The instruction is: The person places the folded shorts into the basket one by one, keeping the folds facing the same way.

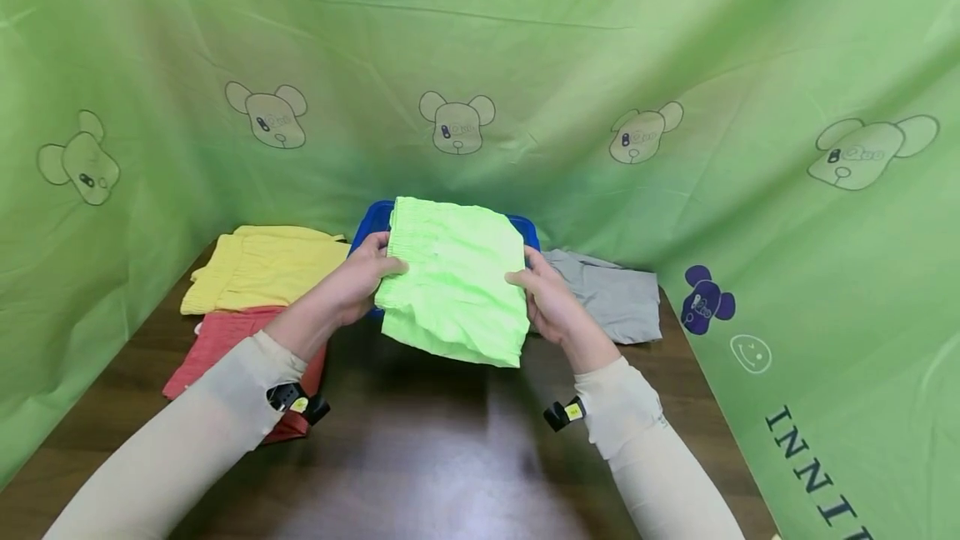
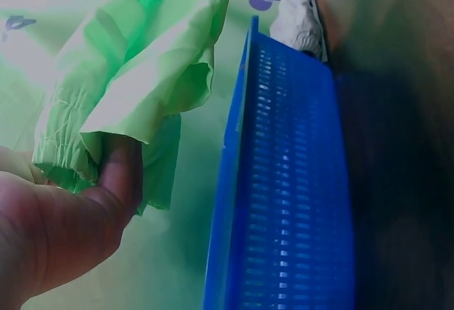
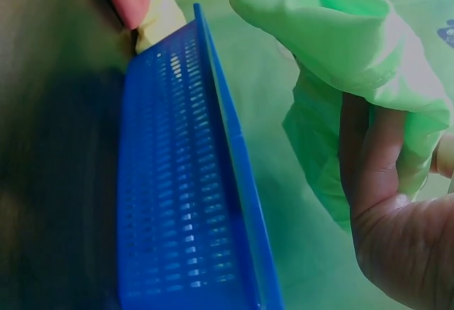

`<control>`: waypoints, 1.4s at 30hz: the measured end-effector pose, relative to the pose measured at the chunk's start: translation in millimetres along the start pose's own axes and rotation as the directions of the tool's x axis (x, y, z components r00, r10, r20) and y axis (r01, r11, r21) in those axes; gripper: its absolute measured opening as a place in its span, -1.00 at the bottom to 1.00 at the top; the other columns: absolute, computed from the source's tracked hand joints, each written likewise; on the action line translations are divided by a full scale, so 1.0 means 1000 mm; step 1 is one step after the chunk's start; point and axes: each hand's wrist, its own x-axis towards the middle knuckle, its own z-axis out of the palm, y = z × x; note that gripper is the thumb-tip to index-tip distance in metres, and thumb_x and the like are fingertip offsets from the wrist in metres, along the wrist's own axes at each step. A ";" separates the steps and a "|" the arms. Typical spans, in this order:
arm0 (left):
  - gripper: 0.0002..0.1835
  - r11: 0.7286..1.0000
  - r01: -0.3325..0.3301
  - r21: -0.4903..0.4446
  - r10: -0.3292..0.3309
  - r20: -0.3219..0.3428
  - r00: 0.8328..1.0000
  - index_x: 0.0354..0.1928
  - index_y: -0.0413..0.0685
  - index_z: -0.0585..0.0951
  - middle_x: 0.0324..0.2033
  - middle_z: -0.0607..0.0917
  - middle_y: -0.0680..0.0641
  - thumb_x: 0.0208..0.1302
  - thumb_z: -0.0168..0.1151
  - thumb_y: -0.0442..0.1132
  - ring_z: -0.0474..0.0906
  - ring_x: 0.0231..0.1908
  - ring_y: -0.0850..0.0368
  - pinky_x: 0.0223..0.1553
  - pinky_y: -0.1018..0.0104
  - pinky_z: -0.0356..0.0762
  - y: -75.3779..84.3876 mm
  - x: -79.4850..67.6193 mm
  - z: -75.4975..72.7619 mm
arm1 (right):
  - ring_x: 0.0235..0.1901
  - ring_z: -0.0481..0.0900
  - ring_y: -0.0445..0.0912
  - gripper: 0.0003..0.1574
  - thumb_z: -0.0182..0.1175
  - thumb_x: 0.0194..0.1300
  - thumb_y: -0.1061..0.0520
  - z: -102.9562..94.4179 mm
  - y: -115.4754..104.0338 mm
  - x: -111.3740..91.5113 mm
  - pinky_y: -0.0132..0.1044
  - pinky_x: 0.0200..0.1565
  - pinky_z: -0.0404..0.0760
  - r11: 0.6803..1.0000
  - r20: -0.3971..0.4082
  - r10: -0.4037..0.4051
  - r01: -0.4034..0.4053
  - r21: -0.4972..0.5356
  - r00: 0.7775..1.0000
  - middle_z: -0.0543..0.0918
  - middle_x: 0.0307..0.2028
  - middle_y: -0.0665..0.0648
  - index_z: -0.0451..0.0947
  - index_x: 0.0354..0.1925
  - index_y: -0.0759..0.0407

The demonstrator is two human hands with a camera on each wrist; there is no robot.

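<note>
Folded bright green shorts (image 1: 457,282) with a gathered elastic waistband hang in the air between both hands. My left hand (image 1: 363,277) pinches the waistband side, thumb on top and fingers underneath. At the opposite edge my right hand (image 1: 551,298) grips the cloth the same way. Behind and below the shorts is a blue plastic basket (image 1: 525,230), mostly hidden by them in the head view. Both wrist views show the slotted wall of the basket (image 2: 298,182), with the shorts (image 3: 319,33) held above its rim level.
Folded yellow clothing (image 1: 270,269) lies left of the basket, with red clothing (image 1: 232,340) in front of it. Grey folded clothing (image 1: 611,298) lies to the right. All rest on a dark wooden table (image 1: 450,473). A green printed curtain (image 1: 547,65) encloses the back and sides.
</note>
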 end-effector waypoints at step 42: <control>-0.24 1.000 -0.007 0.022 0.008 -0.017 1.000 0.56 -0.07 -0.11 0.11 0.37 -0.18 0.43 -0.05 -0.47 0.60 -0.29 0.09 -0.34 0.28 0.67 0.033 0.076 -0.017 | -0.50 0.61 -0.20 -0.25 -0.01 0.48 0.32 -0.012 -0.024 0.074 -0.39 -0.42 0.63 1.000 -0.131 0.017 -0.018 -0.009 0.991 0.65 -0.27 -0.01 0.15 0.52 -0.07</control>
